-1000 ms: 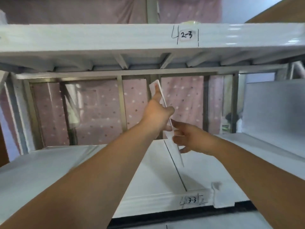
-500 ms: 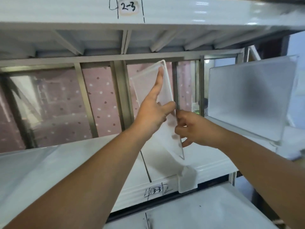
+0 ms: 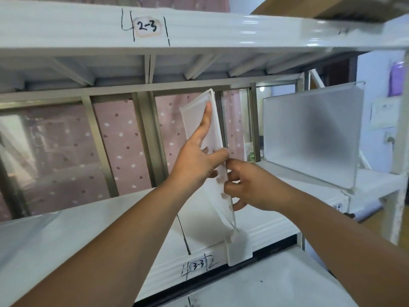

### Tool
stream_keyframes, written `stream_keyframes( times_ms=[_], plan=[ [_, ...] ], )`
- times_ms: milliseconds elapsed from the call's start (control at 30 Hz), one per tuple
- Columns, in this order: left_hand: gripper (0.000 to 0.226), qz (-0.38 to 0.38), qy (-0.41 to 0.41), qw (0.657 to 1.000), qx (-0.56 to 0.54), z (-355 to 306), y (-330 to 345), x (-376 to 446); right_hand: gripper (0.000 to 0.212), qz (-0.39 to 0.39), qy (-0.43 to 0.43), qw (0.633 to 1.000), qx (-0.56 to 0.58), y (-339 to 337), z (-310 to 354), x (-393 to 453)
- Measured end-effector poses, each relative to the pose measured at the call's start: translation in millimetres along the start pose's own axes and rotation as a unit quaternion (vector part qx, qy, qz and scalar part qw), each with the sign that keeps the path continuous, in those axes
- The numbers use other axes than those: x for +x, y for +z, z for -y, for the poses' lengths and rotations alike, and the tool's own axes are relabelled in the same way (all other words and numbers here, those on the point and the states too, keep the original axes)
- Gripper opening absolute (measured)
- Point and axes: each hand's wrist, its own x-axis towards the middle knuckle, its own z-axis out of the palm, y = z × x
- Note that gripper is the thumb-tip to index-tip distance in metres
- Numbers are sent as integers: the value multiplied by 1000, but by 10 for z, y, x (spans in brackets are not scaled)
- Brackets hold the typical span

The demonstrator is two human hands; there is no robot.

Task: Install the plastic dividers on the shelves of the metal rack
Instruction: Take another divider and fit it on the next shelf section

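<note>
A frosted plastic divider (image 3: 215, 204) stands upright on the white shelf (image 3: 66, 235) marked 3-3, running front to back. Its front clip (image 3: 239, 248) hangs over the shelf's front lip. My left hand (image 3: 198, 160) lies flat against the divider's left face, index finger stretched up toward its top back corner. My right hand (image 3: 245, 187) pinches the divider's near edge at mid height from the right. A second frosted divider (image 3: 309, 134) stands installed farther right on the same shelf.
The upper shelf (image 3: 221, 29), marked 2-3, hangs close above the divider's top. Metal uprights (image 3: 152, 138) and a pink dotted curtain (image 3: 124, 147) close the back. A lower shelf (image 3: 254, 286) shows at the bottom. The rack's white post (image 3: 400, 151) stands at right.
The view has swung left and closer. The divider's front clip now sits over the shelf lip, and both hands keep their hold on the panel.
</note>
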Motion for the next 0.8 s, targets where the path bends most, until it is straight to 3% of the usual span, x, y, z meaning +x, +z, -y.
stream_keyframes(
  times_ms=[800],
  plan=[
    [104, 15, -5, 1000, 9, -103, 112, -41, 31, -12, 14, 1000, 6, -54, 6, -116]
  ],
)
